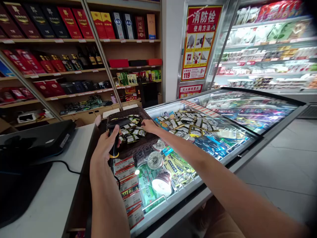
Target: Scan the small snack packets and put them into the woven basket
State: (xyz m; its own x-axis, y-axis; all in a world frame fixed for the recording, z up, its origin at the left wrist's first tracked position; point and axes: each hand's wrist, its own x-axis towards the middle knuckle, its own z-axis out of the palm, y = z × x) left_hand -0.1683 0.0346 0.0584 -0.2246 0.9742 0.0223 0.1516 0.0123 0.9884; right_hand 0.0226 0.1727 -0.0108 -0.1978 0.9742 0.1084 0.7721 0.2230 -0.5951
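Observation:
My left hand (pixel 105 142) is wrapped round the handle of a black barcode scanner (pixel 115 147), whose head points over a dark brown woven basket (pixel 133 150). Several small black-and-white snack packets (pixel 131 135) lie in the basket. At the basket's right side, my right hand (pixel 149 126) has its fingers curled together close to the packets; whatever is between the fingertips is hidden. More loose packets of the same kind (pixel 189 120) are heaped on the freezer's glass top, to the right of my right hand.
The chest freezer (pixel 183 198) holds ice-cream packs and tubs under glass. Price labels (pixel 130 195) line its near left end. A white counter (pixel 71 158) with a black device (pixel 37 138) and a cable stands at left. Shelves of boxes (pixel 119 26) are behind; a lit refrigerated display (pixel 267 49) is at right.

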